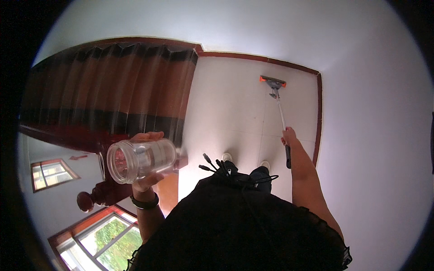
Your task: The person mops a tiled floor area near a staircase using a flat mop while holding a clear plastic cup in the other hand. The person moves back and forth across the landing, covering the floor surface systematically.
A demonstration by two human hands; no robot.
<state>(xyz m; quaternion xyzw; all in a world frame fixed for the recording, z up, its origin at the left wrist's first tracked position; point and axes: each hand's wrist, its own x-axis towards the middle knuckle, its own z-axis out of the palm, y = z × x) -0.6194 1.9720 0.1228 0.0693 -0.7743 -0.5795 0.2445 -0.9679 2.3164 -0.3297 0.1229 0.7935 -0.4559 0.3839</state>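
My left hand (148,182) is wrapped around a clear, wide-mouthed jar (152,157), fingers above and thumb below. The jar lies tilted on its side with its threaded, lidless mouth facing left, and I see nothing inside it. A dark bracelet (145,202) circles that wrist. In my right hand (289,136) is the pale pole (280,110) of a mop, gripped just above its black handle end (288,157). The mop's grey head (273,82), with orange ends, rests on the light tiled floor (223,101) near the far wall.
A dark red wooden piece with a turned knob (84,201) stands at left, beside a brown-and-black banded surface (125,84). Brown skirting (318,115) lines the white walls. Windows (101,240) show at lower left. Black cables (218,165) hang at my waist, above my shoes (227,157).
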